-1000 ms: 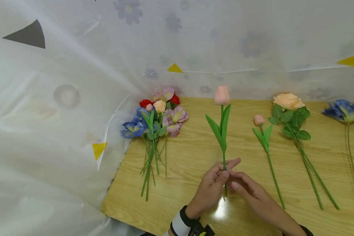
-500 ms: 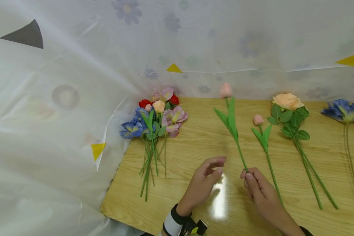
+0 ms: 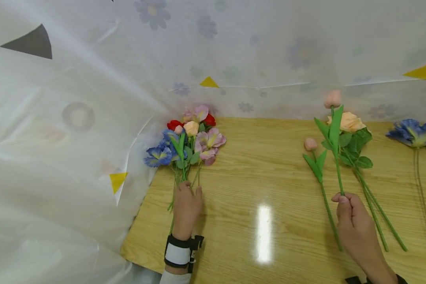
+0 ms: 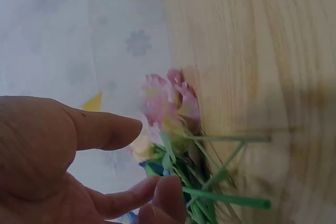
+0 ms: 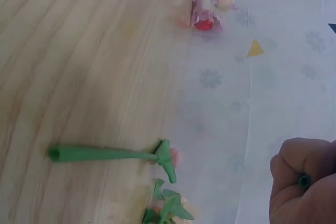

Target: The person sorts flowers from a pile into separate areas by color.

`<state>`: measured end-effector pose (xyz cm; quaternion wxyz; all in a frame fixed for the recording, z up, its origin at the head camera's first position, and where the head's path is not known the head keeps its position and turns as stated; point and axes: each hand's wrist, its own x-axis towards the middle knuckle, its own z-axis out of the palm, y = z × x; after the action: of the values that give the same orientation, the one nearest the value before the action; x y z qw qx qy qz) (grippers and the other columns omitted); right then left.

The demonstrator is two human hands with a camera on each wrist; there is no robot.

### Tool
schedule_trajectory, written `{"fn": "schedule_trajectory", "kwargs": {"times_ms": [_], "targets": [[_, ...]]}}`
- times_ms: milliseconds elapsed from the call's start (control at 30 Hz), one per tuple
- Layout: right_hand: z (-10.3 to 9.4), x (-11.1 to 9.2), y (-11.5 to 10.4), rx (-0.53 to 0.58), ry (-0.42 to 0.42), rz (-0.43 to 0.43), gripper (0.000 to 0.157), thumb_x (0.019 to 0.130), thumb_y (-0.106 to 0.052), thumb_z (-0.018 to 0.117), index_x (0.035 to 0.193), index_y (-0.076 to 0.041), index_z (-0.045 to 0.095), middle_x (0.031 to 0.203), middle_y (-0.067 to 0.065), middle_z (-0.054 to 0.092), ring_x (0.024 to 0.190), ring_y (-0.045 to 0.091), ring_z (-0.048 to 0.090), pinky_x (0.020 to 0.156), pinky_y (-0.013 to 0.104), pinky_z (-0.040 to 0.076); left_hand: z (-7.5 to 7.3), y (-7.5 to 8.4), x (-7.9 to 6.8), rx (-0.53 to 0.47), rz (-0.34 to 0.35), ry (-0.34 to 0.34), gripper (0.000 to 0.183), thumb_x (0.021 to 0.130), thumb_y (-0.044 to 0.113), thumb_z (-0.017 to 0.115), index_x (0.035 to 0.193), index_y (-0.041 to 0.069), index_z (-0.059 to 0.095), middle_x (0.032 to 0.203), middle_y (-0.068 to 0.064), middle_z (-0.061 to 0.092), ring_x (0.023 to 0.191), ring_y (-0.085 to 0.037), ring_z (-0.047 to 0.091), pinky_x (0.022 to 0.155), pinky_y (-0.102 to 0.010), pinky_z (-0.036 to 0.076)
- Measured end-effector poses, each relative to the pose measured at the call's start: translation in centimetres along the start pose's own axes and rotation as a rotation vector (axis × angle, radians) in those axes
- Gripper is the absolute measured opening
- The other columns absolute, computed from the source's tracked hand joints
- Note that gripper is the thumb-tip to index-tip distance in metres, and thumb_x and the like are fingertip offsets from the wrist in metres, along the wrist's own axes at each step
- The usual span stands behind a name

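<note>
My right hand [image 3: 356, 221] grips the lower stem of a pink tulip [image 3: 335, 134], its bloom up and its two green leaves spread. In the right wrist view the cut stem end shows between my curled fingers [image 5: 296, 174]. Over the stems of a mixed bunch of flowers [image 3: 209, 140] at the left is my left hand [image 3: 186, 207]. The left wrist view shows a gap between its thumb [image 4: 107, 129] and fingertips, with the green stems [image 4: 231, 198] just beyond them. That bunch has blue, lilac, red, peach and pink blooms.
A second pink tulip [image 3: 316, 165] lies on the wooden table [image 3: 255, 157], left of my right hand. Further right are a peach rose [image 3: 351, 122] and a blue iris-like flower [image 3: 413, 133]. White sheeting [image 3: 92, 118] hangs behind and at the left.
The tulip has passed from my left hand to my right, which has carried it rightward, over the rose. My left hand has moved left to the stems of the bunch.
</note>
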<state>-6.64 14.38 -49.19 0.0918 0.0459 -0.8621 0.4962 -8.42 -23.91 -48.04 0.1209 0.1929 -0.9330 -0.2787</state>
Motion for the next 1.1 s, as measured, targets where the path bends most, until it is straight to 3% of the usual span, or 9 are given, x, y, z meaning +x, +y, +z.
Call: {"fn": "schedule_trajectory", "kwargs": {"times_ms": [167, 333, 467, 600, 733, 867, 933, 967, 1100], "targets": [[-0.7, 0.1, 0.6, -0.064, 0.007, 0.052, 0.035, 0.108, -0.027, 0.025, 0.118, -0.001, 0.048, 0.065, 0.007, 0.039, 0.039, 0.013, 0.032, 0.034, 0.028, 0.030, -0.2, -2.1, 0.5, 0.101, -0.125, -0.059, 0.044, 0.098, 0.028, 0.058, 0.117, -0.010, 0.048, 0.105, -0.028, 0.048, 0.064, -0.033, 0.055, 0.050, -0.043, 0.047], [-0.8, -0.1, 1.1, -0.116, -0.017, 0.073, 0.039, 0.108, -0.028, 0.024, 0.120, 0.001, 0.048, 0.069, 0.007, 0.042, 0.039, 0.012, 0.032, 0.033, 0.027, 0.030, 0.2, -2.4, 1.0, 0.165, -0.095, -0.068, 0.039, 0.096, 0.025, 0.059, 0.104, -0.013, 0.058, 0.103, -0.031, 0.052, 0.063, -0.035, 0.059, 0.046, -0.045, 0.048], [-0.7, -0.2, 1.6, -0.165, -0.049, 0.090, 0.042, 0.108, -0.029, 0.023, 0.121, 0.002, 0.048, 0.067, 0.006, 0.040, 0.038, 0.011, 0.031, 0.032, 0.026, 0.029, 0.6, -2.4, 1.4, 0.199, -0.076, -0.074, 0.028, 0.094, 0.022, 0.063, 0.080, -0.002, 0.061, 0.079, -0.020, 0.060, 0.053, -0.028, 0.057, 0.039, -0.038, 0.042], [-0.4, -0.1, 2.3, -0.211, -0.063, 0.083, 0.044, 0.108, -0.029, 0.022, 0.121, 0.004, 0.048, 0.060, 0.004, 0.038, 0.037, 0.010, 0.030, 0.032, 0.025, 0.028, 0.9, -2.6, 1.5, 0.182, -0.062, -0.059, 0.030, 0.094, 0.017, 0.063, 0.068, 0.007, 0.053, 0.059, -0.009, 0.053, 0.044, -0.021, 0.050, 0.034, -0.033, 0.035], [-0.2, 0.0, 3.1, -0.263, -0.078, 0.047, 0.043, 0.109, -0.024, 0.022, 0.119, 0.008, 0.048, 0.053, 0.001, 0.036, 0.034, 0.007, 0.028, 0.031, 0.024, 0.028, 1.0, -2.8, 1.3, 0.157, -0.036, -0.008, 0.028, 0.096, 0.011, 0.054, 0.069, 0.006, 0.051, 0.056, -0.009, 0.050, 0.041, -0.022, 0.047, 0.032, -0.032, 0.033], [-0.1, 0.2, 3.6, -0.293, -0.125, 0.053, 0.044, 0.108, -0.018, 0.020, 0.126, 0.013, 0.045, 0.052, 0.001, 0.037, 0.035, 0.008, 0.029, 0.032, 0.023, 0.029, 1.2, -2.6, 1.3, 0.090, 0.014, 0.082, 0.024, 0.103, 0.011, 0.042, 0.085, 0.000, 0.053, 0.054, -0.009, 0.048, 0.040, -0.022, 0.046, 0.032, -0.032, 0.031], [-0.3, 0.6, 3.9, -0.306, -0.183, 0.079, 0.044, 0.107, -0.013, 0.021, 0.132, 0.018, 0.039, 0.064, 0.019, 0.051, 0.045, 0.024, 0.050, 0.041, 0.031, 0.045, 1.2, -2.4, 1.3, 0.016, 0.024, 0.101, 0.025, 0.106, 0.013, 0.036, 0.093, -0.002, 0.051, 0.054, -0.008, 0.046, 0.040, -0.021, 0.045, 0.034, -0.032, 0.032], [-0.5, 0.7, 4.1, -0.308, -0.219, 0.094, 0.045, 0.106, -0.010, 0.021, 0.135, 0.021, 0.033, 0.073, 0.028, 0.054, 0.048, 0.028, 0.051, 0.043, 0.032, 0.045, 1.3, -2.4, 1.4, -0.025, 0.026, 0.105, 0.026, 0.107, 0.014, 0.033, 0.096, -0.002, 0.050, 0.054, -0.007, 0.044, 0.041, -0.021, 0.044, 0.036, -0.032, 0.032], [-0.7, 1.3, 4.5, -0.337, -0.347, 0.102, 0.046, 0.103, -0.001, 0.026, 0.136, 0.030, 0.016, 0.113, 0.050, 0.040, 0.079, 0.046, 0.054, 0.058, 0.042, 0.049, 1.2, -2.4, 1.2, -0.194, -0.008, 0.096, 0.033, 0.109, 0.022, 0.022, 0.101, 0.001, 0.046, 0.064, -0.006, 0.040, 0.050, -0.019, 0.040, 0.044, -0.032, 0.034]]}}
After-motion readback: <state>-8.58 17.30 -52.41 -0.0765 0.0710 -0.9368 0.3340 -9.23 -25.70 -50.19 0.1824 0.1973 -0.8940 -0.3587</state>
